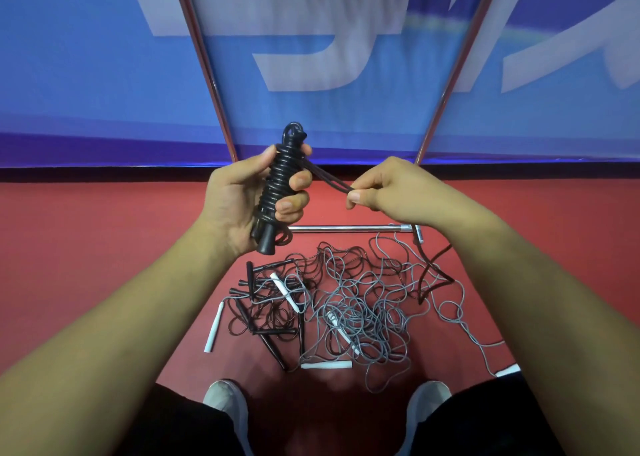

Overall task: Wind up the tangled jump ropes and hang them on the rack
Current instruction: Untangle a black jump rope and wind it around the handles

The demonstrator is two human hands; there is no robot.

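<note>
My left hand (239, 199) grips a black jump rope (280, 182) whose cord is wound in tight coils round its handles, held upright at chest height. A doubled length of the same black cord runs from the coil to my right hand (384, 189), which pinches it between thumb and fingers. The cord's loose part trails down past my right wrist to the floor. Below lies a tangled pile of jump ropes (346, 303), black and grey cords with black and white handles. The metal rack (349, 228) stands behind it, two slanted poles and a floor bar.
A blue banner wall (104, 75) stands close behind the rack. The floor (86, 234) is red. My two grey shoes (227, 403) stand just short of the pile. A white handle (507, 370) lies apart at the right.
</note>
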